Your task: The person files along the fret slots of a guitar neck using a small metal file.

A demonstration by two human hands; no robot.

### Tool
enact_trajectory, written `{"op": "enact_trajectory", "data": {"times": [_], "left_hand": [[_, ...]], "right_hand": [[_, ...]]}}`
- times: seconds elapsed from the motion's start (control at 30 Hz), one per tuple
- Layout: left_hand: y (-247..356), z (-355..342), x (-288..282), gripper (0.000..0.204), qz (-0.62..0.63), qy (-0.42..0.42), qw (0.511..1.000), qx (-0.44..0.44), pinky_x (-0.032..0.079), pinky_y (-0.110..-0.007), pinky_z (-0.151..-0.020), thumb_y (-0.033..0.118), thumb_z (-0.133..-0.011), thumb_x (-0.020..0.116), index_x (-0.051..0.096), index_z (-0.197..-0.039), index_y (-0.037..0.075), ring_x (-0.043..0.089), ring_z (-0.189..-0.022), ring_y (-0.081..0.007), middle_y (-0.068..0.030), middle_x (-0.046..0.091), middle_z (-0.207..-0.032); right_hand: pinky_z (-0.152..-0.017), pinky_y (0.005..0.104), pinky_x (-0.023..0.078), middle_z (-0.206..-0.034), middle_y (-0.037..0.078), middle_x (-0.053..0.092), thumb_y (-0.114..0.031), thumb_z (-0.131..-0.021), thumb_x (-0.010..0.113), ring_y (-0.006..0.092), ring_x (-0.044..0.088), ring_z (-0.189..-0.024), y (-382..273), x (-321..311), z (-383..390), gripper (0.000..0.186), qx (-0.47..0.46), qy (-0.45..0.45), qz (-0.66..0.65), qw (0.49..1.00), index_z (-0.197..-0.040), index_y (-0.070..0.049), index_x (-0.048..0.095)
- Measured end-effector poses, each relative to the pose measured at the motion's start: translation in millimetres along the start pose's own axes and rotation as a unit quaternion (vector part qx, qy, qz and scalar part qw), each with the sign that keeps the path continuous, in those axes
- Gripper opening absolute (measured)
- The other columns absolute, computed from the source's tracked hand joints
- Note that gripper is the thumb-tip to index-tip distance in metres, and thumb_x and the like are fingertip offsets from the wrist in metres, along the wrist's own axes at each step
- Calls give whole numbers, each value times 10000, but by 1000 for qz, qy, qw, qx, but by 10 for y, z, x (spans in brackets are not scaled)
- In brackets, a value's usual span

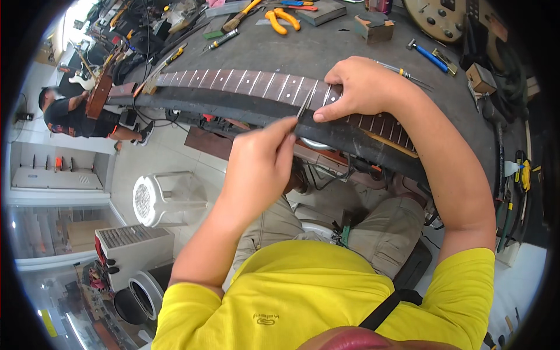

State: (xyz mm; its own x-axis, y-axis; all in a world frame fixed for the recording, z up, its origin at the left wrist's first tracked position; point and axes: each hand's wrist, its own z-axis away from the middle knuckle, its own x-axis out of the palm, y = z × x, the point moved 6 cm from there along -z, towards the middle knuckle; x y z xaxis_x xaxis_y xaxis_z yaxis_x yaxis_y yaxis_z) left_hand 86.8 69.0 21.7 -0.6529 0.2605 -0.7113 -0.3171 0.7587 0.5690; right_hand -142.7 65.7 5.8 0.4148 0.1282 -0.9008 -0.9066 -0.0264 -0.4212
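A guitar neck (256, 85) with a dark fretboard, metal frets and pale dot inlays lies along the bench's near edge. My right hand (367, 87) reaches across it from the right, thumb on the near side and fingers on the far side, gripping it. My left hand (259, 160) is closed in a pinch on a slim, pointed metal tool (304, 104). The tool's tip meets the fretboard beside a fret, just left of my right thumb; its exact kind is unclear.
On the dark bench (332, 49) lie orange-handled pliers (282, 21), a blue-handled hammer (433, 58), a wooden block (374, 28) and a screwdriver (221, 41). A guitar body (434, 22) rests at the far right. A white stool (153, 201) and another person (76, 114) are at left.
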Motion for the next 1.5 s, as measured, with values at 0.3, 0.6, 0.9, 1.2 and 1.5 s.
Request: {"op": "enact_trajectory", "data": {"times": [0.3,0.6,0.9,1.2,1.5], "left_hand": [[34,29,17,248,11,-9,999,-36,595,-394,-738,40,-1014,719,785,-1236,-50,782,-780,-398,-269,776,-913],[-58,-110,76,245,1,-8,1000,-11,574,-369,-714,21,-1016,713,774,-1239,-60,768,-731,-300,-250,769,-886],[-12,-25,80,246,13,-10,1000,-21,563,-377,-703,49,-1032,707,776,-1242,-58,769,-728,-268,-263,769,-891],[61,-272,96,249,-24,-12,999,21,582,-409,-714,23,-1008,717,771,-1235,-61,760,-761,-423,-283,762,-912],[-29,-452,106,239,-7,-29,999,-13,600,-508,-766,-29,-984,694,744,-1215,-62,738,-850,-516,-314,726,-872]], "right_hand": [[-663,471,490,-674,200,619,-599,-761,927,366,605,-660,22,6,3,673,-23,47,-12,999,-846,41,739],[-652,479,473,-677,206,615,-576,-772,927,360,578,-646,4,-5,8,654,-29,38,-20,999,-828,43,724],[-630,472,454,-660,198,594,-587,-775,918,360,548,-628,8,-4,23,667,-18,30,-34,999,-790,42,696],[-636,491,450,-676,214,600,-590,-768,914,374,545,-636,-14,-1,48,678,-24,33,-53,998,-784,49,687],[-679,501,496,-700,233,634,-641,-764,895,394,620,-690,-121,-78,23,727,-15,16,-33,999,-799,57,693]]}}
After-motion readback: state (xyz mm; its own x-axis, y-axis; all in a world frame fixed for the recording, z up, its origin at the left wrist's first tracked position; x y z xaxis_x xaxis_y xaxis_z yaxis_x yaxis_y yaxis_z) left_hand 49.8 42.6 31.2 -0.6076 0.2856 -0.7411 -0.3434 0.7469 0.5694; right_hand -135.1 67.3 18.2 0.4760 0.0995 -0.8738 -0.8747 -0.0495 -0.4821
